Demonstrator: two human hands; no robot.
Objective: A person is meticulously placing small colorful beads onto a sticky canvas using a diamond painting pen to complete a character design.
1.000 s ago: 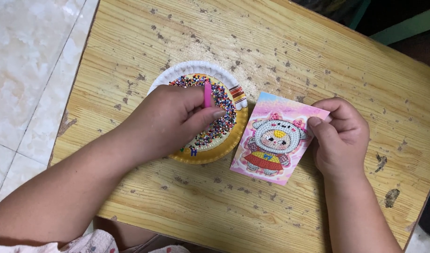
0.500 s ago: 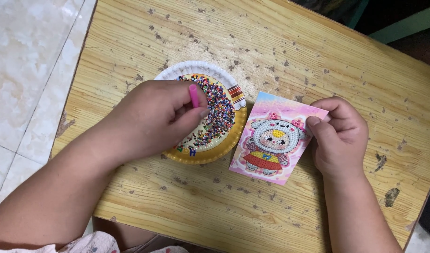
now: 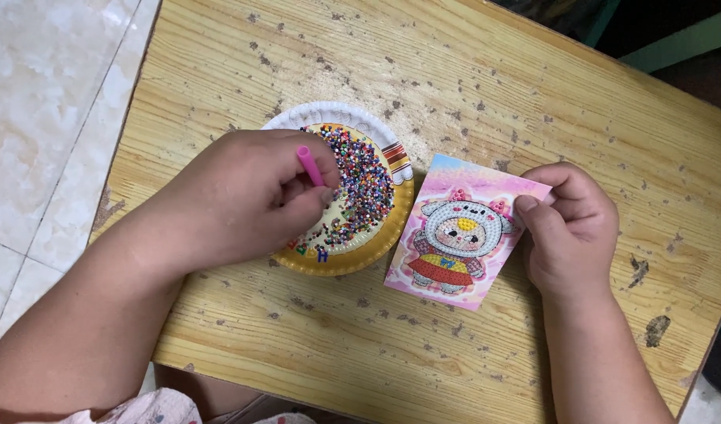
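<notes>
— What's the left hand [image 3: 246, 196] doing?

— It's over the plate [image 3: 341, 118], fingers [image 3: 317, 198] pinched around a pink pen [image 3: 309, 165]. The pen tilts, its blunt top up and toward the left, its tip down among the beads [image 3: 364, 184]. I can't see the tip itself; the thumb hides it.

— And the plate?

— A paper plate with a white fluted rim on the far side and a yellow border nearer the person. Tiny mixed-colour beads fill the middle. The hand covers the left part of it.

— The right hand [image 3: 572, 228]?

— It rests on the table [image 3: 470, 71] at the right edge of the card [image 3: 462, 235]. Thumb and forefinger are pressed together on that edge, pinning the card; the other fingers curl in.

— Where's the card lying?

— Flat on the table, just right of the plate, tilted a little, its near-left corner close to the plate's yellow border. It's pink, with a cartoon figure in a grey hood worked in small dots, red skirt below.

— Anything else about?

— The table is worn yellow wood, pocked with dark chips. Pale floor tiles [image 3: 38, 118] show to the left of it.
</notes>
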